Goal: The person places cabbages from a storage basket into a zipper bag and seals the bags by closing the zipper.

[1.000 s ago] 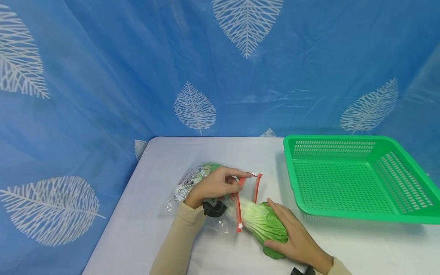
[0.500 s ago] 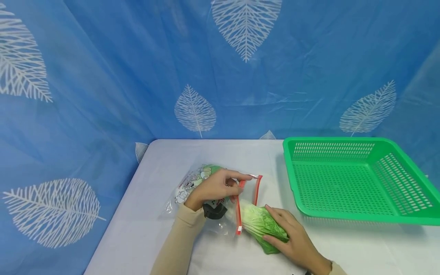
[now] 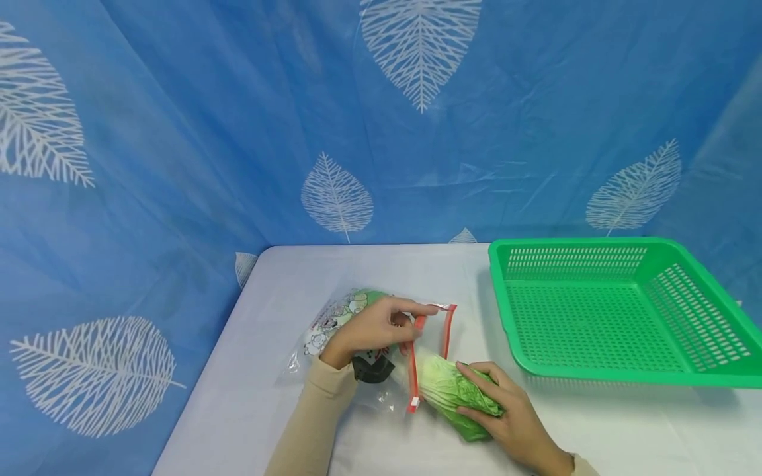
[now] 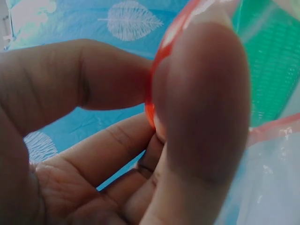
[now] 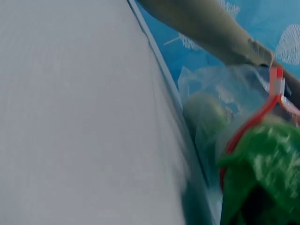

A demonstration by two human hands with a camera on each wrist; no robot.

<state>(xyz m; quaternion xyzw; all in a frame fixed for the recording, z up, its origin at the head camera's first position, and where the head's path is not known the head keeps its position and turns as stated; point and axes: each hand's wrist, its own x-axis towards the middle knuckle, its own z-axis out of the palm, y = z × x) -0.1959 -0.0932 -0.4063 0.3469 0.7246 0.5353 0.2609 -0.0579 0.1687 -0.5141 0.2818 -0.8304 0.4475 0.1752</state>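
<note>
A clear zip bag (image 3: 315, 340) with printed cartoon figures and red zip edges lies on the table, its mouth spread apart toward the right. My left hand (image 3: 372, 330) pinches the near red edge (image 4: 150, 89) between thumb and forefinger, with the other fingers beneath. A napa cabbage (image 3: 440, 387) lies tilted at the mouth, its pale stem end inside and its green leafy end outside. My right hand (image 3: 518, 416) grips the leafy end from the right. Inside the bag is another vegetable, pale and rounded (image 5: 204, 112) in the right wrist view, mostly covered by print and hand.
A large green plastic basket (image 3: 506, 317) with perforated walls stands at the right of the white-covered table (image 3: 238, 396). A blue curtain (image 3: 238, 132) with white leaf patterns hangs behind and to the left. A black wrist-camera mount (image 3: 374, 367) sits under my left wrist.
My right hand has shifted slightly left along the cabbage, and its leafy end has turned and moved a little up. My left hand keeps its pinch on the bag edge.
</note>
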